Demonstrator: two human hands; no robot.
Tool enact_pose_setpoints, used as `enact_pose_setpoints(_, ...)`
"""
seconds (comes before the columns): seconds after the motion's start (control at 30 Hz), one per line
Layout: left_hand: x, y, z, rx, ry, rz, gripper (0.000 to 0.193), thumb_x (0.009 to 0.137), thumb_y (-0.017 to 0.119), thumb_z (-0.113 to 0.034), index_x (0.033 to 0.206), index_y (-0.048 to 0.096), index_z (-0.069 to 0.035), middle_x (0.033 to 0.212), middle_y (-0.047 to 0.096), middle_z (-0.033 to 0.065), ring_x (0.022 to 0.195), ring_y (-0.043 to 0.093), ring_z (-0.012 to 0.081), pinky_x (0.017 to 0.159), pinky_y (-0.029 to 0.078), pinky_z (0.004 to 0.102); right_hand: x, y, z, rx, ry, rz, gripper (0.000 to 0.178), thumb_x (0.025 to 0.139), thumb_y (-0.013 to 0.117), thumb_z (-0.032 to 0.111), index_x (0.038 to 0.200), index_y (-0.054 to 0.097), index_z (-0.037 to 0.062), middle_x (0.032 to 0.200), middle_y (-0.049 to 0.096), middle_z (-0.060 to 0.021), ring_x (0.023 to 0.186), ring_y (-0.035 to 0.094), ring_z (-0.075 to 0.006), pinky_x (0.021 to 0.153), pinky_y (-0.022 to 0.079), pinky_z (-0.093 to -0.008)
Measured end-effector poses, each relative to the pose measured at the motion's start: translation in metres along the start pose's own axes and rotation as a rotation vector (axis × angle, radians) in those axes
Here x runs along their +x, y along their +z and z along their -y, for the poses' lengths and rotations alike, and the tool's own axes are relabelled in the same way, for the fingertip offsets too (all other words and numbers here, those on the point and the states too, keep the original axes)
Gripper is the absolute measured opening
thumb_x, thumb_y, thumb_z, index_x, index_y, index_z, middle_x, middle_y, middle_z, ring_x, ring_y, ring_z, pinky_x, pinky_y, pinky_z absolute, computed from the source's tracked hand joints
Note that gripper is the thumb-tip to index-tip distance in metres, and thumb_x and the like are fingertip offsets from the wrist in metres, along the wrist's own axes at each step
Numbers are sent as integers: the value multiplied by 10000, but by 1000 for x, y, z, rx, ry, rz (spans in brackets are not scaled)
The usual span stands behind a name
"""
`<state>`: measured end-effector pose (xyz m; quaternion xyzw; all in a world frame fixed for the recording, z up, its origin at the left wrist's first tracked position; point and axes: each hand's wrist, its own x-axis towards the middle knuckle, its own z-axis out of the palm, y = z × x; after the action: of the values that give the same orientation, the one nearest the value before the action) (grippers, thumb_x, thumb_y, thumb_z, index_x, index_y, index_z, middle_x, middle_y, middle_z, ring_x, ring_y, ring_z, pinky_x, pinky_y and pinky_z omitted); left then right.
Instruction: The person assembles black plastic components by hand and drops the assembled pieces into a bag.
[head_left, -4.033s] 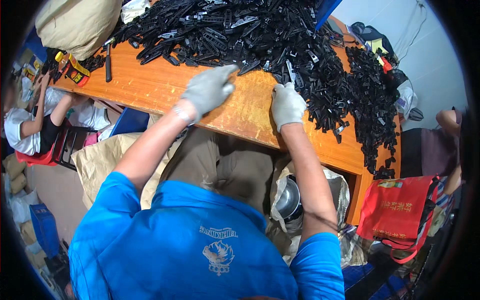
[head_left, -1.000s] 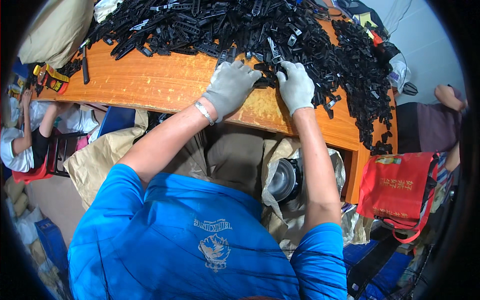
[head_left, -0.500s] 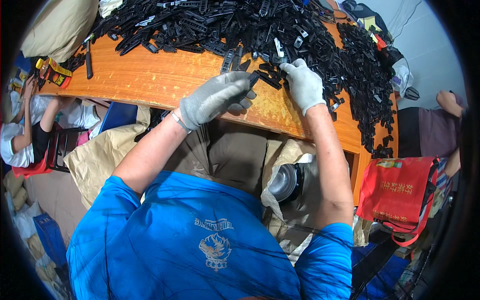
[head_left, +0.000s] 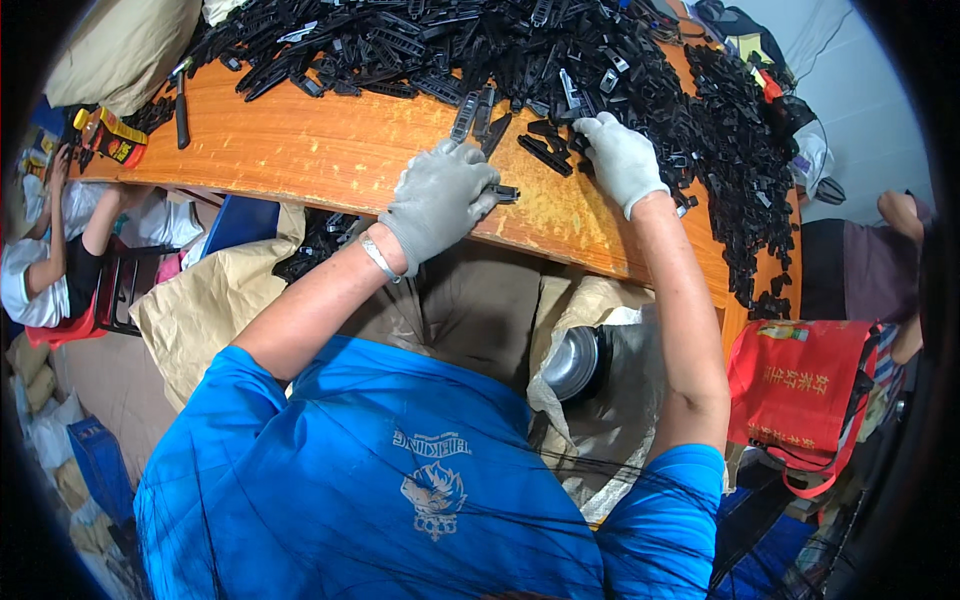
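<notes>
Left hand (head_left: 440,200), gloved grey, clamped on small black plastic piece (head_left: 503,192) at near edge of orange table (head_left: 300,150). Right hand (head_left: 620,155), gloved, rested fingers-down on loose black parts (head_left: 545,155) just beside big black pile (head_left: 560,50) on far side.

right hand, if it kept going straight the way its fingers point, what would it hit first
The right hand points up and away across the table. Its fingertips are already at the near edge of the black parts pile, so it would likely run into those parts first, though depth is hard to judge.
</notes>
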<state>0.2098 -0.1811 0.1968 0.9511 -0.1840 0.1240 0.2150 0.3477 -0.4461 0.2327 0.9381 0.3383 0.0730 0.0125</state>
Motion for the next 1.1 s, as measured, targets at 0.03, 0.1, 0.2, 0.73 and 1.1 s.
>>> enact_pose_setpoints(0.03, 0, 0, -1, 0, 2, -1, 243, 954, 766, -271, 1134, 754, -108, 1079, 699, 106, 1072, 644, 356, 884, 550, 489, 1, 2, 0, -8, 24, -3, 231, 992, 636, 93, 1199, 735, 117, 1133, 689, -168, 957, 747, -378, 819, 608, -488)
enact_pose_setpoints(0.1, -3, 0, 1, 21, -45, 27, 243, 939, 781, -277, 1132, 761, -130, 1097, 703, 93, 1074, 647, 351, 909, 545, 481, 2, 2, 2, -16, 46, -9, 231, 983, 655, 93, 1198, 735, 117, 1139, 688, -164, 951, 746, -378, 816, 607, -488)
enact_pose_setpoints(0.2, -8, 0, 1, -19, -72, -16, 253, 923, 794, -267, 1134, 760, -132, 1106, 706, 92, 1080, 647, 349, 924, 540, 482, -1, 0, 7, 5, 44, -45, 197, 979, 686, 117, 1171, 731, 104, 1154, 683, -159, 942, 743, -378, 813, 607, -488)
enact_pose_setpoints(0.73, -25, 0, 16, -10, -120, -102, 211, 904, 813, -255, 1080, 770, -145, 1085, 698, 79, 1076, 651, 336, 909, 544, 467, -24, 20, 46, 290, 65, -261, 303, 918, 813, 132, 1197, 702, 95, 1142, 698, -150, 990, 736, -357, 856, 613, -447)
enact_pose_setpoints(1.1, -27, 0, 18, -14, -110, -112, 215, 899, 815, -250, 1080, 767, -146, 1077, 698, 82, 1075, 652, 339, 898, 547, 470, -26, 19, 55, 597, 175, -246, 286, 954, 772, 105, 1197, 637, 39, 1078, 730, -181, 972, 734, -421, 859, 597, -478)
